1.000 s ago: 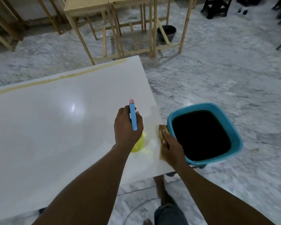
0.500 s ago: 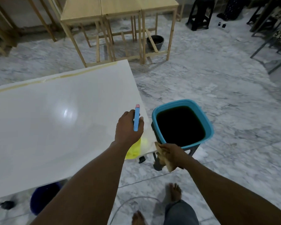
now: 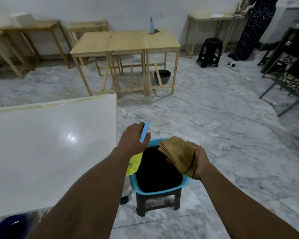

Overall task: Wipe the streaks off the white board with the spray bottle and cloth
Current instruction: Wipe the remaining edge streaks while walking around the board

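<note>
The white board (image 3: 47, 144) lies flat at the left, glossy, with a yellowish strip along its far edge. My left hand (image 3: 133, 140) grips the spray bottle (image 3: 144, 132) by its blue head; the yellow body hangs below my wrist, just past the board's right edge. My right hand (image 3: 199, 161) holds a folded brown cloth (image 3: 179, 155) above the blue basin (image 3: 133, 182), which is filled with dark liquid.
The basin sits on a small dark stool (image 3: 158, 201). A dark blue bucket (image 3: 9, 225) shows under the board's near corner. Wooden tables (image 3: 126, 42) stand ahead, with a blue bottle (image 3: 151, 26) on one. A black stool (image 3: 210, 52), chairs and a standing person (image 3: 250, 28) are at the right.
My right hand has lifted the cloth from the board's edge to above the basin. My left hand moved right with the bottle, off the board. The view has tilted up.
</note>
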Demonstrator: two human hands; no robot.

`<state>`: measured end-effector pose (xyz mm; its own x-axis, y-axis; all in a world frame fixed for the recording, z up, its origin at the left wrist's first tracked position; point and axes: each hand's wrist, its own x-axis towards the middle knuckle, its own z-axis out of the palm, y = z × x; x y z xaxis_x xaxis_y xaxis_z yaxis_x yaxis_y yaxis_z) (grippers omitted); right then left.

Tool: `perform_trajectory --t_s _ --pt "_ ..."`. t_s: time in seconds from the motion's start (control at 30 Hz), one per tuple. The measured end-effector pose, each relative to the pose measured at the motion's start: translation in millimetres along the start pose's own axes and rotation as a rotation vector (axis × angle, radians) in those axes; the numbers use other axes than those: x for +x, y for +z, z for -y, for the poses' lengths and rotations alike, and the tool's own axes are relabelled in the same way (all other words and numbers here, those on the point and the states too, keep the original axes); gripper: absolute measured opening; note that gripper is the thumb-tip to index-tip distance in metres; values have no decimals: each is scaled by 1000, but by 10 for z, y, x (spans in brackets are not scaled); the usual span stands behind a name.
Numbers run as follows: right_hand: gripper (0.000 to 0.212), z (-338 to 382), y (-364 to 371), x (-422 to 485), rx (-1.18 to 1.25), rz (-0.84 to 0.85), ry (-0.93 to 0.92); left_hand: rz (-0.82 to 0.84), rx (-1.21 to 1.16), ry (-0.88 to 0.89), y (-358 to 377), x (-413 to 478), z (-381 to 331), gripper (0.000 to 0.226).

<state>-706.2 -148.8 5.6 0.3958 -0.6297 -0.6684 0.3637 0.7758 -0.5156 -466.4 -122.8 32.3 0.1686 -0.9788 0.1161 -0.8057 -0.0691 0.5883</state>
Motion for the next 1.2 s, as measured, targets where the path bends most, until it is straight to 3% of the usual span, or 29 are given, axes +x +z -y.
perform_trajectory --t_s 0.2,0.43,0.8,1.07,1.2 --pt "58 1315 -859 -85 -26 -15 -61 59 -46 70 779 723 -1204 19" --pt "60 2535 -1004 238 -36 58 -122 -1 -88 25 1342 1619 -1851 16" --pt "52 4027 -670 1860 -331 102 -53 -144 -48 -183 1642 3190 -1288 13" --pt "53 4437 83 2932 -481 213 83 -334 -80 -410 1331 3733 -862 12" --pt "50 4524 453 3229 -481 335 138 -340 -13 -453 1214 3891 -642 13"
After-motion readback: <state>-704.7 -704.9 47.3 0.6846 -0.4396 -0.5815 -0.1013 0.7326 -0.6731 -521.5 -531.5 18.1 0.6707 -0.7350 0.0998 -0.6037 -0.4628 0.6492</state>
